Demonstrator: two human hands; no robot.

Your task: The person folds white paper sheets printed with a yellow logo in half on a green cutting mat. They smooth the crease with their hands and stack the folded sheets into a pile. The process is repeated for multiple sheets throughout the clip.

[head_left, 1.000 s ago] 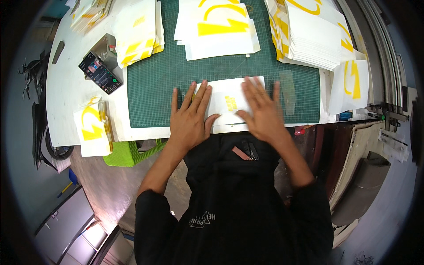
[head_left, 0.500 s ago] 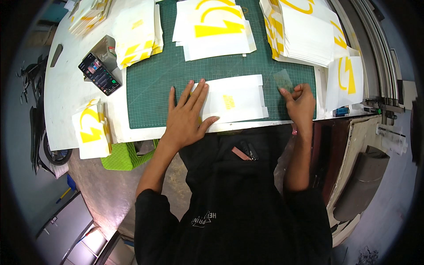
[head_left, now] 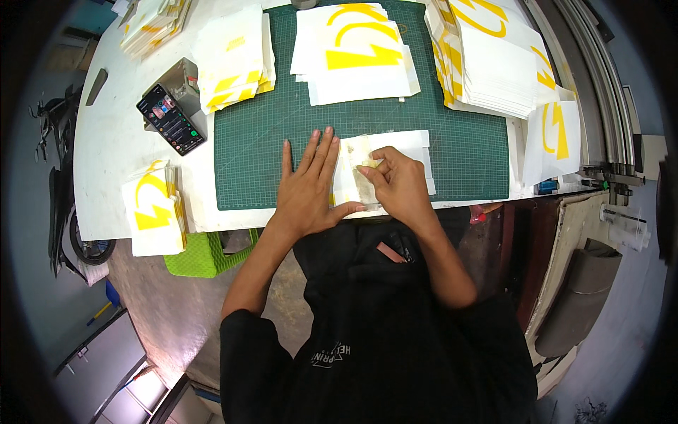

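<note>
While my left hand (head_left: 308, 185) is lying open, pinning the white sheet (head_left: 385, 166) on the green cutting mat (head_left: 452, 152) | right hand (head_left: 397, 185) fingertips are pinching, probably, its clear film to lift it.

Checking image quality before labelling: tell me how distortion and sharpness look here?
Head view: fisheye bends the green cutting mat edges, dark vignette rings the picture; both hands, left hand and right hand, look sharp on the white sheet; lighting even.

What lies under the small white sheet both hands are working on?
The small white sheet lies flat on the green gridded cutting mat. The left hand presses its left part and the right hand its middle, so anything beneath them is hidden.
</note>
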